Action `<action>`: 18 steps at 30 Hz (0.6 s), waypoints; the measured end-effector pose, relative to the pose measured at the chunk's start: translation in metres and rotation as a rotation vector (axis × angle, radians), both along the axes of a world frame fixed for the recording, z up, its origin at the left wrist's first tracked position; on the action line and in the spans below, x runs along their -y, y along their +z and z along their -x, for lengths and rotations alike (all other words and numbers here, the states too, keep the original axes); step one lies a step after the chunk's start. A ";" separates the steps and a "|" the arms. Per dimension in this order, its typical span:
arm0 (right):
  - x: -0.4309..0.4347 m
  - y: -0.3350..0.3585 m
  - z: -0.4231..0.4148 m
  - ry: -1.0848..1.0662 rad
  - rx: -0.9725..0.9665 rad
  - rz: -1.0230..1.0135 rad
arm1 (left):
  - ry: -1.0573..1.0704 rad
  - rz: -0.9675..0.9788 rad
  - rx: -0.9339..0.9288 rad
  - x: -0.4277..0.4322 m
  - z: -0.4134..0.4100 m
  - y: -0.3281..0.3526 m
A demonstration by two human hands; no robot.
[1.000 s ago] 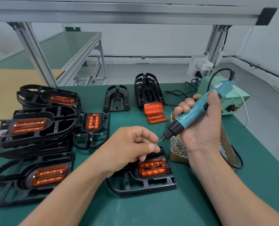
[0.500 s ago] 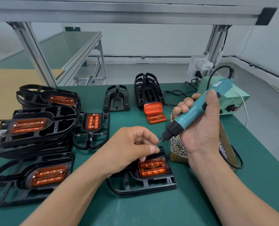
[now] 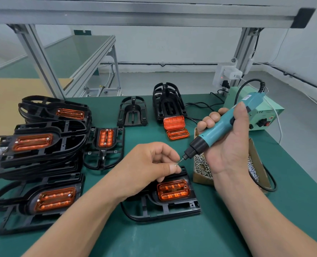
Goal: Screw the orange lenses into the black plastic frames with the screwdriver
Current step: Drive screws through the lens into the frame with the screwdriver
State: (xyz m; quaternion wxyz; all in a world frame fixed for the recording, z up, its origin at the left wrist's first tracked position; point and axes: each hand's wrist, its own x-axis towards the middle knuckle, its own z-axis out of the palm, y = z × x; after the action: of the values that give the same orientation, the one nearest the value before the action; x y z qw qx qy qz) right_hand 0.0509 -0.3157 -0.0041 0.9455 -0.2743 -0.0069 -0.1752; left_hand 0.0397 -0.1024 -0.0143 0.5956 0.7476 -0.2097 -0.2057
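At the front of the green surface [image 3: 172, 238], the fingers [image 3: 173, 167] of the left hand [image 3: 150, 164] are pinching what appears to be a small screw [image 3: 175, 164] against the tip of the teal electric screwdriver [image 3: 218, 127]. The right hand [image 3: 228, 151] is gripping the tool's body and holding it tilted down toward the left.

Over the past second little is changing. The tip is staying at the fingertips with only a slight shift, which suggests the screw is still being seated on the bit and driving on this piece is not yet beginning.

Just below the hands, a glossy, ribbed orange lens [image 3: 173, 189] is sitting in its pocket in a black frame [image 3: 165, 210] lying flat. No bright screw heads are showing on it.

A cardboard box of screws [image 3: 202, 167] is sitting just right of the frame. Farther out, finished frames [image 3: 33, 141] with silver screw heads are piling up at left. Two spare lenses [image 3: 174, 127] and empty frames [image 3: 132, 114] are waiting at the back.
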 end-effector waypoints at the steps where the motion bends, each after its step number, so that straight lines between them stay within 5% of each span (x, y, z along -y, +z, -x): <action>1: 0.000 0.000 0.000 0.002 0.005 0.007 | 0.000 -0.004 0.002 0.000 0.000 0.000; 18: -0.004 0.009 0.005 0.034 0.074 0.122 | 0.086 -0.105 0.157 0.004 0.003 -0.005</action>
State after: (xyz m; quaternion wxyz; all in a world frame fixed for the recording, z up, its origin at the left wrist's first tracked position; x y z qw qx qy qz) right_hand 0.0459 -0.3117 0.0046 0.9290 -0.3245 -0.0574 -0.1683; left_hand 0.0367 -0.1069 -0.0189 0.5458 0.7998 -0.2123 -0.1315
